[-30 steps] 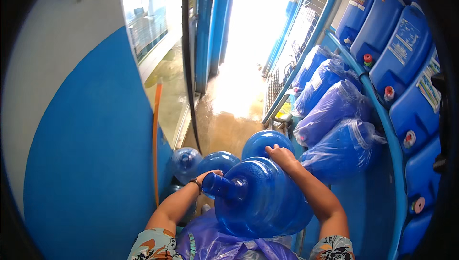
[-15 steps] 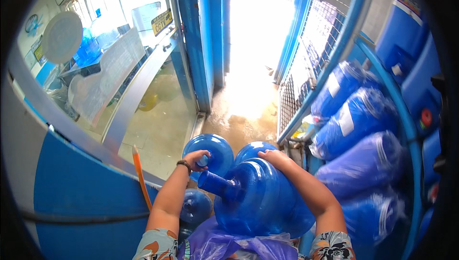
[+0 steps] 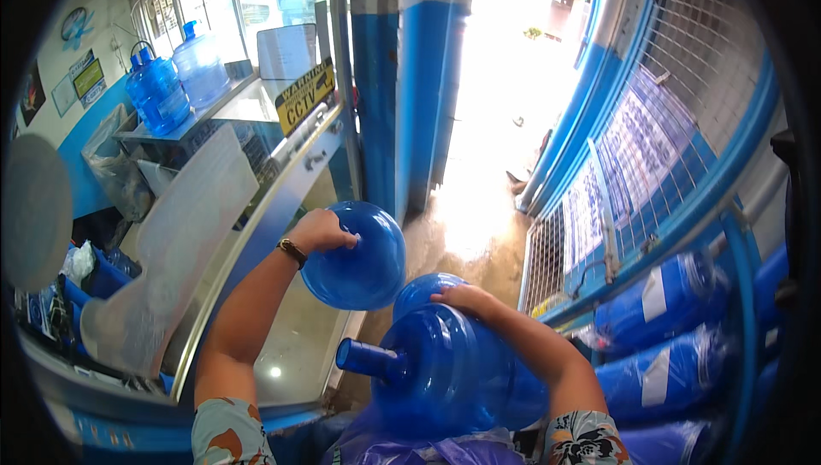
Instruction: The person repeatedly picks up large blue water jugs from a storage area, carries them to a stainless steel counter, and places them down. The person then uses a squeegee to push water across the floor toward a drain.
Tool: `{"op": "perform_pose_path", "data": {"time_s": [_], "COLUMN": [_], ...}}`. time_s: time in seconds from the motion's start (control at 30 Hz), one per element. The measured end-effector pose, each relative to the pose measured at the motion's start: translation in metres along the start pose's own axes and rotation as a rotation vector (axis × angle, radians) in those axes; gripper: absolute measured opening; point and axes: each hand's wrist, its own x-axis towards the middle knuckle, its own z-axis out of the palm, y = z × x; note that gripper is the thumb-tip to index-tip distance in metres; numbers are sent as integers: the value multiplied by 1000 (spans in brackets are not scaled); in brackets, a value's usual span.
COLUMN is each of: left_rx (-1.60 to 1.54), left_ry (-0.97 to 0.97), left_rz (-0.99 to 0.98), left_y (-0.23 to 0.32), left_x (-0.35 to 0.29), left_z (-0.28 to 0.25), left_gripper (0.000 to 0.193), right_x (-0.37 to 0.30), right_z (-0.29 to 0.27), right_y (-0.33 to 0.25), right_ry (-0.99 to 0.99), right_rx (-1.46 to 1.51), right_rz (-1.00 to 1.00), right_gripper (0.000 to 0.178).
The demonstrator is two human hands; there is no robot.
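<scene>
Person at the doorway, two bare hands out front, flowered sleeves. Left hand, bracelet at its wrist, is grasping the far-left blue jug at the middle of its top — neck mostly hidden by the fingers. Right hand lies bent over the far blue jug, in the middle; can't tell from here whether it grips anything. Near blue jug lies tipped in front of the body, under the right forearm, its open neck pointing left; purple plastic bunched on the near side. To the right, plastic-wrapped blue containers lie stacked, with a wire-mesh gate beyond. Far left, behind glass — two more jugs on a counter. Brown floor shows wet patches toward the bright opening.
</scene>
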Motion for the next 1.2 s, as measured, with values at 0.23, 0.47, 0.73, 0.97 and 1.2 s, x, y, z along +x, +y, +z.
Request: {"op": "perform_pose_path", "data": {"time_s": [0.23, 0.47, 0.73, 0.97, 1.2], "left_rx": [100, 85, 43, 72, 115], "left_ry": [154, 194, 205, 209, 298], "left_rz": [379, 445, 340, 165, -33], "left_y": [-44, -45, -65, -82, -81], "left_x": [106, 154, 176, 203, 221], "left_z": [-17, -26, -20, -9, -4], "left_gripper": [51, 49, 49, 51, 52], "right_x": [85, 141, 189, 256, 327], "right_z": [-25, -49, -94, -57, -64], "right_y": [44, 98, 99, 135, 163], "right_ry": [-73, -134, -138, -148, -132], "right_rx": [-49, 0, -16, 30, -160], "right_rz": [-189, -123, -207, -304, -644], "right_gripper": [34, 41, 46, 51, 36]}}
